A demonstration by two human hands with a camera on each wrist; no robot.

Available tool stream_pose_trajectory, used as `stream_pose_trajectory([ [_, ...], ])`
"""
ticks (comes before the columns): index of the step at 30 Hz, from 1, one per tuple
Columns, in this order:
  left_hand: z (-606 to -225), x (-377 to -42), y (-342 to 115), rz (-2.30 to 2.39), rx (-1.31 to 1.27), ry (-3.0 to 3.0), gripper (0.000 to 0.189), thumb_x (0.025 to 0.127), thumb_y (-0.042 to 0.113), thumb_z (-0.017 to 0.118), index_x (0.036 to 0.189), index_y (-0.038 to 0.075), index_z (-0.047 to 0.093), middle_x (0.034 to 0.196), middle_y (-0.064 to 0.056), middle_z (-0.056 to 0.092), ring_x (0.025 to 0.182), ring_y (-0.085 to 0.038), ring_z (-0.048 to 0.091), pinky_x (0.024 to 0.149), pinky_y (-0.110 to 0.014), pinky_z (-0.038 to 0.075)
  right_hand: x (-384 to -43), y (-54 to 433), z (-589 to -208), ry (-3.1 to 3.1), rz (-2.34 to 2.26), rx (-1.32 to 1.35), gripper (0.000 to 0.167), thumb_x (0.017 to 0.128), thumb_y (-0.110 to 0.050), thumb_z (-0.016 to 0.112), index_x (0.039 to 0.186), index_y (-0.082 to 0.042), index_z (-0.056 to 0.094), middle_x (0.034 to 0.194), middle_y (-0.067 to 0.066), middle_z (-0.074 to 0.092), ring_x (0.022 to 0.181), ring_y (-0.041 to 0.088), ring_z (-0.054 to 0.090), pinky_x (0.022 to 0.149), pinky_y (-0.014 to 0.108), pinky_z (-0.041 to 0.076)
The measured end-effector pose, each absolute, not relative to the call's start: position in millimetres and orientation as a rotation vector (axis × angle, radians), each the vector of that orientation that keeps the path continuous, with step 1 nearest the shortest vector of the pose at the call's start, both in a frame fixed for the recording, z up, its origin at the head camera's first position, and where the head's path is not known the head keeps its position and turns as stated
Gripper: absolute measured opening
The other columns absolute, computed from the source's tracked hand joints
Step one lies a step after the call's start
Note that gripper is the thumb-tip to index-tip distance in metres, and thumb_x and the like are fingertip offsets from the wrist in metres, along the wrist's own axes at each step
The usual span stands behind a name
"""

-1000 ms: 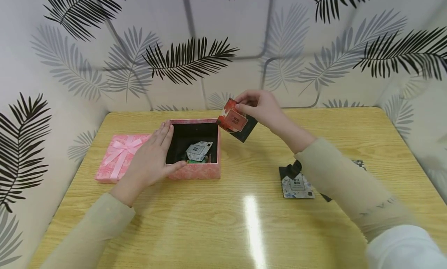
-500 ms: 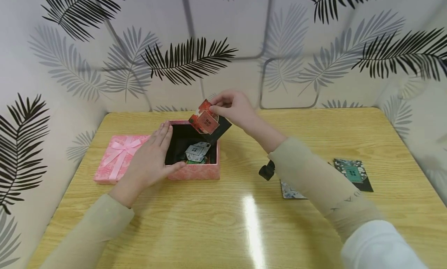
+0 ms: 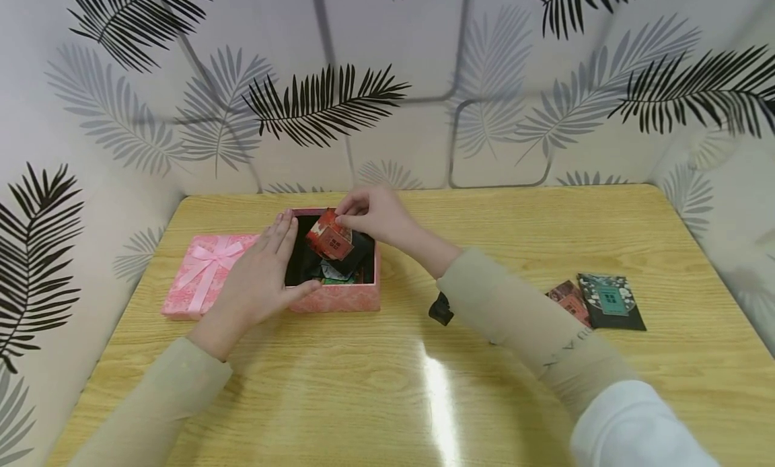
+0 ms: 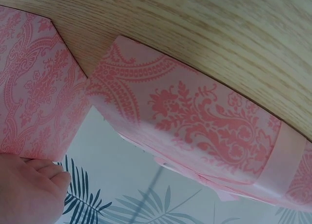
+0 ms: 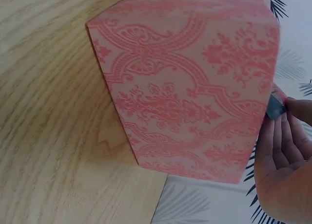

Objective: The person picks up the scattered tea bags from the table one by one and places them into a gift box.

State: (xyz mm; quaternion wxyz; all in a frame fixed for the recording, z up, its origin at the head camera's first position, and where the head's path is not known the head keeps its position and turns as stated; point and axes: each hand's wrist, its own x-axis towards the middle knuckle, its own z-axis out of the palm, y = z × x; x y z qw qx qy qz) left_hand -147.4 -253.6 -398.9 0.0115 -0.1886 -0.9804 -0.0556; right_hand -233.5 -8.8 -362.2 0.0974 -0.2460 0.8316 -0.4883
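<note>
Four straight left fingers (image 3: 281,235) touch the damask-patterned box (image 3: 339,299); right fingers (image 3: 356,199) pinch a packet (image 3: 329,236).

a: where do we have the box (image 3: 336,299) on our table (image 3: 339,386)?
b: toward the back, with the lid (image 3: 202,278) on its left.
a: and the packets (image 3: 613,302)?
b: we see some inside, others well right; the wall (image 3: 424,144) stands behind.

Packet (image 5: 276,106) in right grip (image 5: 283,168) at edge of pink box (image 5: 187,92)
</note>
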Motion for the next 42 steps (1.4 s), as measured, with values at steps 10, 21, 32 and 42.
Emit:
stream_pose_trajectory([
  [10,-398.7,-146.7,-253.6,-0.165,-0.581,-3.068,0.109,0.098,0.062,0.063,0.167,-0.007,0.014,0.177,-0.024,0.011,0.166,-0.04,0.015,0.134,-0.054,0.023,-228.6,-21.8,-368.4,2.558,-1.091,-0.898,0.011,0.101,-0.013,0.074,0.107,-0.007,0.081,0.107,0.008,0.081,0.099,0.02,0.075,0.089,0.03,0.062],
  [21,-400.3,-146.4,-254.9,-0.161,-0.58,-3.057,0.111,0.097,0.063,0.064,0.167,-0.007,0.015,0.177,-0.025,0.013,0.165,-0.041,0.017,0.134,-0.054,0.024,-224.3,-31.5,-371.7,2.699,-0.772,-1.042,0.012,0.102,-0.019,0.073,0.105,-0.012,0.082,0.105,0.004,0.081,0.096,0.017,0.075,0.091,0.031,0.062],
  [32,-400.7,-145.5,-254.9,-0.182,-0.599,-3.041,0.11,0.097,0.061,0.066,0.166,-0.008,0.015,0.176,-0.026,0.013,0.165,-0.041,0.018,0.133,-0.055,0.025,-226.7,-40.8,-379.4,2.739,-0.651,-1.069,0.013,0.102,-0.021,0.074,0.108,-0.013,0.082,0.108,0.002,0.081,0.094,0.016,0.074,0.089,0.032,0.062],
  [42,-401.4,-146.4,-255.4,-0.18,-0.605,-3.028,0.111,0.096,0.062,0.066,0.167,-0.007,0.016,0.177,-0.025,0.013,0.164,-0.041,0.02,0.133,-0.054,0.026,-225.6,-33.9,-376.9,2.711,-0.744,-1.076,0.015,0.101,-0.018,0.075,0.112,-0.009,0.081,0.109,0.005,0.081,0.097,0.017,0.075,0.09,0.031,0.062],
])
